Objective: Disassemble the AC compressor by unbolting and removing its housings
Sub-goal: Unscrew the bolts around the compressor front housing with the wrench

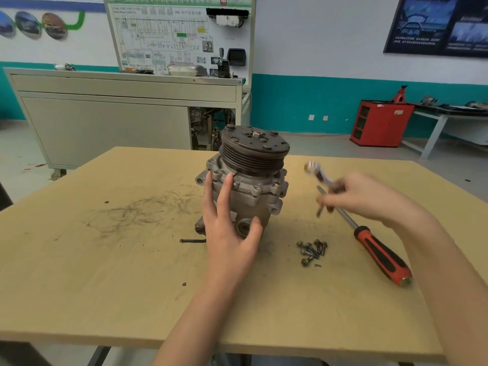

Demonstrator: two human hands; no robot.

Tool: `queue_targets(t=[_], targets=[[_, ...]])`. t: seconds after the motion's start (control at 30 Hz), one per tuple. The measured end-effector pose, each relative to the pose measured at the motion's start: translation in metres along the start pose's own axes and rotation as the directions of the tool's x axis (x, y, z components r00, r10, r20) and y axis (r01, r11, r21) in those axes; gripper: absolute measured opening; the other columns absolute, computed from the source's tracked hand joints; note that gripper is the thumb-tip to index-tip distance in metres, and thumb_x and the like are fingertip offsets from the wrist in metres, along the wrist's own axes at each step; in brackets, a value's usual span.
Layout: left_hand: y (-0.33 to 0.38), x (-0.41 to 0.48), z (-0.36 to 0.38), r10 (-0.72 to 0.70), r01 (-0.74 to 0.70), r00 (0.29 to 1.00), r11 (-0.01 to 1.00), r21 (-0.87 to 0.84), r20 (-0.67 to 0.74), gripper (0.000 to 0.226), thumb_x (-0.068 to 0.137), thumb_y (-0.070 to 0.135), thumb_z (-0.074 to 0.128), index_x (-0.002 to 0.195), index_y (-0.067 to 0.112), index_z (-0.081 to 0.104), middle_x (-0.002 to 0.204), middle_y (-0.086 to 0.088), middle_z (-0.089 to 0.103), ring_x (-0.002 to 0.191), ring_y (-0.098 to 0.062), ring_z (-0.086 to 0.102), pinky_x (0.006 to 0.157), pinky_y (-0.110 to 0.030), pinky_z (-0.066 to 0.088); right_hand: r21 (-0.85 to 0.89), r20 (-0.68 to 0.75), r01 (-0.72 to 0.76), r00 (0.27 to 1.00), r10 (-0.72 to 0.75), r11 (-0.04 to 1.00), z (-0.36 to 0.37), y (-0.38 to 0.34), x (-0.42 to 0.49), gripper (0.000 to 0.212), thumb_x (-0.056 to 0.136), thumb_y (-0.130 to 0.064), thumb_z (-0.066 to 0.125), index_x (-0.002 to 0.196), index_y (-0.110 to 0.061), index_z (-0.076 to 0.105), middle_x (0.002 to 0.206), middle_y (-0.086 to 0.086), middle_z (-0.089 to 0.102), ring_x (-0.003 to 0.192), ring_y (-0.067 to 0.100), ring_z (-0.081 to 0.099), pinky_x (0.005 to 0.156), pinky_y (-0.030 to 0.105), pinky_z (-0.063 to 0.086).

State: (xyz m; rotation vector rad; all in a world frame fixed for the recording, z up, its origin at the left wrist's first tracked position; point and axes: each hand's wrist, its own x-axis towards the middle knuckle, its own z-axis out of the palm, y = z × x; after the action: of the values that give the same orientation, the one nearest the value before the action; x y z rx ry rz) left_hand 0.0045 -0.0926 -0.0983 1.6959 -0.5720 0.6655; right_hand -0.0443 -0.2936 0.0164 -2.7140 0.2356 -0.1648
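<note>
The compressor (250, 196) stands upright near the middle of your table (105, 260), a pale wood-grain top scuffed with dark smears to the compressor's left. Its body is rough cast grey metal with lugs and bolt ears round the rim, and a dark, ribbed pulley (254, 151) with a flat round plate caps it. Your left hand (227, 228) lies against the compressor's near-left side, fingers straight and slightly spread up the housing, thumb out beside a round port low on the front. A white label shows just behind that hand, but it cannot be read. To the compressor's right, your right hand (361, 196) is curled round a shiny metal wrench (318, 173); it is blurred, and a thin dark piece at the fingertips is too smeared to name. Below that hand lies a long tool (383, 256) with a steel shaft and a red-and-black grip. A small heap of dark flanged bolts (313, 250) sits near the compressor's front right. Behind the compressor, a wiring board (179, 35) reads "HV".
</note>
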Motion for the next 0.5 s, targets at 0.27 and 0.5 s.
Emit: queue_targets(t=[0.27,0.5], targets=[[-0.004,0.004,0.001,0.013,-0.01,0.999,0.998,0.058,-0.045,0.088,0.076,0.033,0.079,0.142,0.048,0.023,0.154,0.02,0.006,0.139,0.014,0.003,0.11,-0.028,0.023,-0.248,0.301,-0.177,0.92,0.25,0.953,0.055,0.055,0.023,0.03,0.081,-0.039,0.068,0.077,-0.009,0.07,0.062,-0.001,0.047,0.059,0.013,0.044,0.052,0.027,0.03],[-0.017,0.016,-0.022,0.055,-0.056,0.998,0.998,0.011,0.036,0.084,0.08,0.016,0.075,0.137,0.055,0.026,0.158,0.01,0.014,0.143,0.004,0.014,0.109,-0.009,0.022,0.447,-0.411,0.075,0.903,0.13,0.891,0.019,0.028,0.004,0.034,0.096,-0.026,0.045,0.072,-0.018,0.067,0.059,-0.005,0.053,0.054,0.011,0.048,0.057,0.029,0.038]])
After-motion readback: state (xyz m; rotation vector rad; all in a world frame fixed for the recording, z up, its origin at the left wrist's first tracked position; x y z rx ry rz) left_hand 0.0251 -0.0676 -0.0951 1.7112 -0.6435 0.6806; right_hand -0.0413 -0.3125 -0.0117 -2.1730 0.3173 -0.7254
